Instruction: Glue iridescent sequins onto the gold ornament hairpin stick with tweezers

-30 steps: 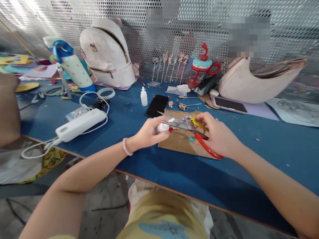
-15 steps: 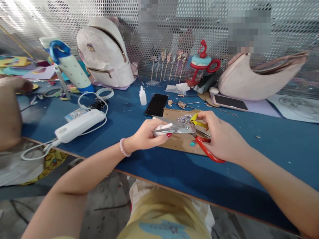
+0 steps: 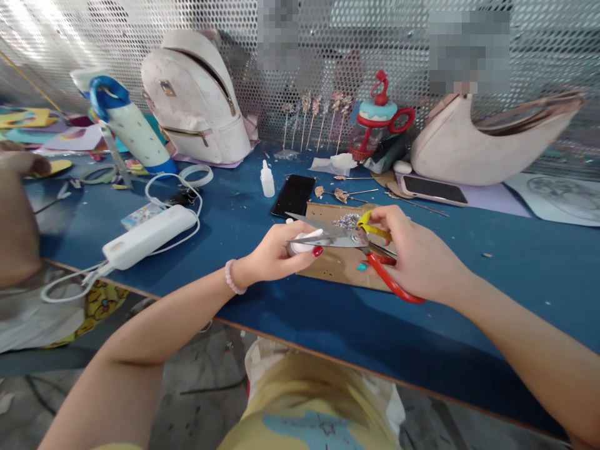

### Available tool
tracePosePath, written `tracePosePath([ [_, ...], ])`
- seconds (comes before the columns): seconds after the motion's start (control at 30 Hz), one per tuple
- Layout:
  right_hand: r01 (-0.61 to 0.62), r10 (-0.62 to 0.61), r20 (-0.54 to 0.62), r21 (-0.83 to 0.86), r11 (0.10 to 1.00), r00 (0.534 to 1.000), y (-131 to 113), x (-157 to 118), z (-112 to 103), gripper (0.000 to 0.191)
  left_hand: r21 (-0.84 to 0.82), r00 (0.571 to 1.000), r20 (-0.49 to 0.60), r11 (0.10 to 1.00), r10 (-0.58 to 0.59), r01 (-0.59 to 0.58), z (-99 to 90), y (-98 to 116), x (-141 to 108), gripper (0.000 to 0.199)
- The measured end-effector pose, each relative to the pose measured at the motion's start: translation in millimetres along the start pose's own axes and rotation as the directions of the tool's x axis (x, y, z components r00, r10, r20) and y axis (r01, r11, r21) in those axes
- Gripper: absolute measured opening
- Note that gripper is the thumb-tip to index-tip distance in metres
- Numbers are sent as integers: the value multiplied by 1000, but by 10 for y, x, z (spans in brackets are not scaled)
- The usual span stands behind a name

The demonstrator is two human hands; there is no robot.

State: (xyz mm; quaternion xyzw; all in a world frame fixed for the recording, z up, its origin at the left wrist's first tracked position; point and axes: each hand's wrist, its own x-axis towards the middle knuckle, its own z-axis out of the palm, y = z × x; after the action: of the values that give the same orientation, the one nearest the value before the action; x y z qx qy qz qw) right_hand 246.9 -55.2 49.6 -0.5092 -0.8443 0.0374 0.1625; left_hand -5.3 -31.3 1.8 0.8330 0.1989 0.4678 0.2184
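My left hand (image 3: 276,251) is closed around a small white bottle (image 3: 302,245), its narrow tip pointing right. My right hand (image 3: 415,256) grips scissors with one yellow and one red handle (image 3: 391,278). The scissor blades (image 3: 328,235) are parted and reach left to the bottle, one of them crossing over it. Below the hands lies a piece of brown cardboard (image 3: 335,265) with a pile of small shiny beads (image 3: 348,221) on it. A black phone (image 3: 294,195) lies behind my left hand, and a second white bottle (image 3: 267,180) stands beside the phone.
At the left are a white power bank (image 3: 150,236) with a cable, a blue and white water bottle (image 3: 135,131) and another person's arm (image 3: 19,219). A white backpack (image 3: 197,103), a red cup (image 3: 375,119), a handbag (image 3: 492,147) and a phone (image 3: 435,189) line the back.
The scissor blades have opened wider around the white bottle. Both hands stay almost in place. The other person's hand at the left has shifted slightly.
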Motion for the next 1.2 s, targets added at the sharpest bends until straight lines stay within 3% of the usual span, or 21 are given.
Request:
tracePosePath([
  [0.63, 15, -15, -18, -2, 1000, 1000, 1, -3, 23, 61, -43, 999, 3, 999, 33, -33, 9, 13, 44, 11],
  [0.83, 123, -129, -80, -83, 989, 988, -29, 8, 26, 46, 12, 998, 35, 998, 55, -55, 5, -3, 31, 15],
  [0.97, 119, -132, -77, -159, 980, 988, -73, -26, 20, 53, 9, 993, 108, 999, 39, -41, 23, -10, 12, 14],
  [1.2, 125, -127, 9, -234, 964, 992, -141, -58, 3, 66, 7, 994, 103, 1000, -22, 21, 67, 11, 7, 13],
])
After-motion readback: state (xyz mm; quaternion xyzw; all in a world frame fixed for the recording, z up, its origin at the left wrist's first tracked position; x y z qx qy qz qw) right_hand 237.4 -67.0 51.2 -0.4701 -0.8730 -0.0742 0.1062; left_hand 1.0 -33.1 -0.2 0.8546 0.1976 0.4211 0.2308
